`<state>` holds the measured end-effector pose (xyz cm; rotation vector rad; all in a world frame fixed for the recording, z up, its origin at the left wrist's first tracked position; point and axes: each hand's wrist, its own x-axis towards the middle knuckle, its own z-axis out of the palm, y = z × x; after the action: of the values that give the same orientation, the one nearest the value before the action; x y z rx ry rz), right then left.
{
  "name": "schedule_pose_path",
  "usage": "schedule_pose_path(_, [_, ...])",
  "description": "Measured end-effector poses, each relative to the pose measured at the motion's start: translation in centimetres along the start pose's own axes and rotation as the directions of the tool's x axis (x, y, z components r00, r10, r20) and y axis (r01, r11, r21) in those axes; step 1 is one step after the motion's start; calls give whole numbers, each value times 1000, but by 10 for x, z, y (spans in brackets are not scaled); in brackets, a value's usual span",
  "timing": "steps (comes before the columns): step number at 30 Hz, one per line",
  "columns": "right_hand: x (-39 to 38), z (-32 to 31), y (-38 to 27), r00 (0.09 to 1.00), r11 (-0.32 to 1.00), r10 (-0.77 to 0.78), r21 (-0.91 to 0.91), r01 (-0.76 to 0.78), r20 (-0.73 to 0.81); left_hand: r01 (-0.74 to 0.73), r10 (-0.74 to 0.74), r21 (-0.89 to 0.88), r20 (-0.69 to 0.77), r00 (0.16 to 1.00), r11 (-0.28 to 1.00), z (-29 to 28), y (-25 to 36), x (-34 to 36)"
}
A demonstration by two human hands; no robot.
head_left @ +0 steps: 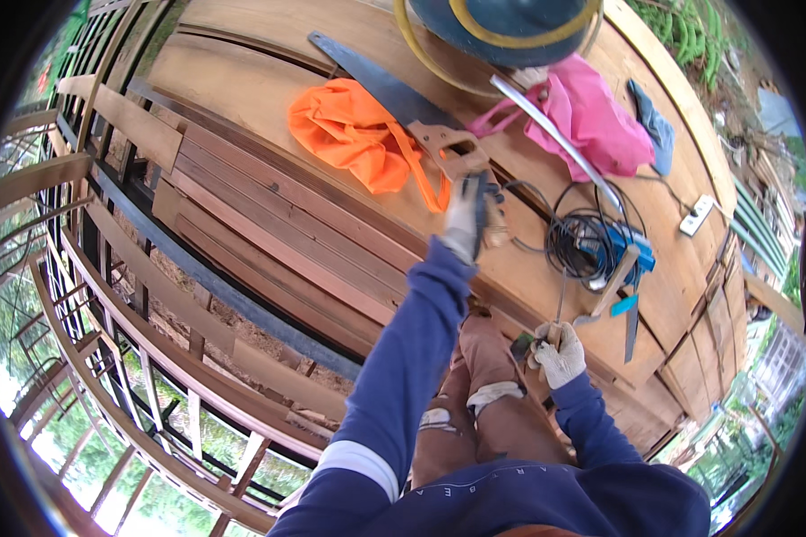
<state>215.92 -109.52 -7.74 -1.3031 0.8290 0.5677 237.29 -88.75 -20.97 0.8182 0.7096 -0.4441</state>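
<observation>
My left hand (462,219), in a pale work glove, reaches over the plywood beside the wooden handle of a handsaw (394,94). Motion smears its fingers, which curl around a dark object too blurred to name; a light-brown piece (494,225) shows right beside it. Lower and to the right, my gloved right hand (557,356) is closed on a thin-shafted hand tool (556,335) with a wood-coloured grip. Its slim shaft seems to point up toward a coil of black cable (575,243). The saw blade lies partly beneath an orange cloth bag (354,134).
Beside the cable are a blue power tool (631,246), a wooden-handled tool (620,276) and a white socket strip (696,216). A pink bag (591,121), metal strip (555,134) and dark bucket (510,31) lie farther off. Slatted boards (278,215) and curved railings (143,412) are left.
</observation>
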Motion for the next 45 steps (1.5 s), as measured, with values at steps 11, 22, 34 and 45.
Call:
schedule_pose_path(11, [-36,-14,58,999,912,-44,-408,31,-22,-82,291,666,430,855,-741,-20,11,80])
schedule_pose_path(22, [-34,-7,41,988,987,124,-90,-133,-92,-526,877,850,277,394,-32,0,106,-109])
schedule_pose_path(34, [-97,115,-58,802,968,134,95,-230,582,-545,441,-429,-324,837,720,-118,22,-495])
schedule_pose_path(45, [-161,213,-120,628,980,-118,192,-51,769,-537,491,-298,-220,843,789,-135,-64,-595])
